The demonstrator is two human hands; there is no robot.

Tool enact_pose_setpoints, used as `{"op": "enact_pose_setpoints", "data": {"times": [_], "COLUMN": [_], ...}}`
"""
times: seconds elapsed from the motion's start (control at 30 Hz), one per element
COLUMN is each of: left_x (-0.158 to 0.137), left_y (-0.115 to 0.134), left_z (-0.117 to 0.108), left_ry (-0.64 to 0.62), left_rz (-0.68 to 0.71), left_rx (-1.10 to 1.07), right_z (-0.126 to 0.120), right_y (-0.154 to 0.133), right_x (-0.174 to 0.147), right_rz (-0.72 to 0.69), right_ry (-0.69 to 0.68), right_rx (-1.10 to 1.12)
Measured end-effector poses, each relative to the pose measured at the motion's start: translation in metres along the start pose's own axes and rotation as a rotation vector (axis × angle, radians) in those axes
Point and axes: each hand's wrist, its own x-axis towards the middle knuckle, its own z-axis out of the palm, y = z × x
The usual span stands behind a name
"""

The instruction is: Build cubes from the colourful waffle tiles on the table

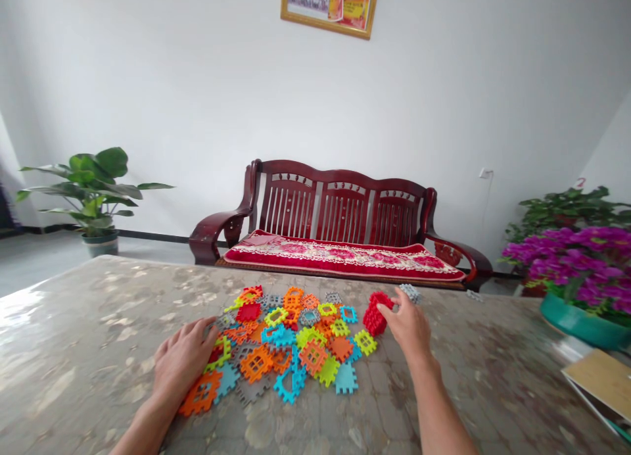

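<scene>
A loose pile of notched plastic building tiles (340, 348) in orange, blue, yellow-green, grey and red lies on the table between my hands. My left hand (185, 356) rests palm down at the pile's left edge, fingers stretched out, beside an orange window tile (202, 394). To the right of the pile stands a stack of red notched tiles (375, 318). My right hand (410, 327) grips this stack at its upper right side, with the thumb in front and the index finger behind. A group of grey tiles (410, 293) sits just beyond the right hand.
The table (73, 350) has a patterned, glossy cover. At its right stand a teal pot (582, 320) of purple flowers and a brown notebook (601, 383). A small grey tile (474, 296) lies near the far edge. Behind are a wooden bench (342, 208) and a potted plant (101, 244).
</scene>
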Motion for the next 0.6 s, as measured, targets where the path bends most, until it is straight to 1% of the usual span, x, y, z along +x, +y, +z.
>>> {"op": "enact_pose_setpoints", "data": {"times": [0.1, 0.23, 0.3, 0.37, 0.43, 0.5, 0.6], "left_x": [0.000, 0.000, -0.001, -0.003, -0.004, -0.005, -0.007], "left_y": [0.000, 0.001, 0.003, 0.005, 0.007, 0.008, 0.008], "left_z": [-0.001, -0.002, -0.003, -0.004, -0.004, -0.004, -0.004], "left_ry": [-0.009, -0.024, -0.025, -0.020, -0.009, 0.004, 0.017], "left_rz": [0.001, -0.008, -0.013, -0.013, -0.013, -0.019, -0.032], "left_rx": [0.003, 0.020, 0.027, 0.028, 0.026, 0.024, 0.019], "right_z": [-0.001, -0.004, -0.004, 0.000, 0.009, 0.022, 0.043], "right_y": [-0.001, -0.003, -0.006, -0.011, -0.020, -0.034, -0.061], "right_x": [-0.001, -0.002, -0.001, -0.001, -0.005, -0.012, -0.028], "right_rz": [-0.014, -0.057, -0.091, -0.134, -0.183, -0.234, -0.324], "right_ry": [0.012, 0.080, 0.129, 0.150, 0.093, -0.031, -0.211], "right_rx": [-0.024, -0.032, 0.008, 0.104, 0.226, 0.315, 0.336]}}
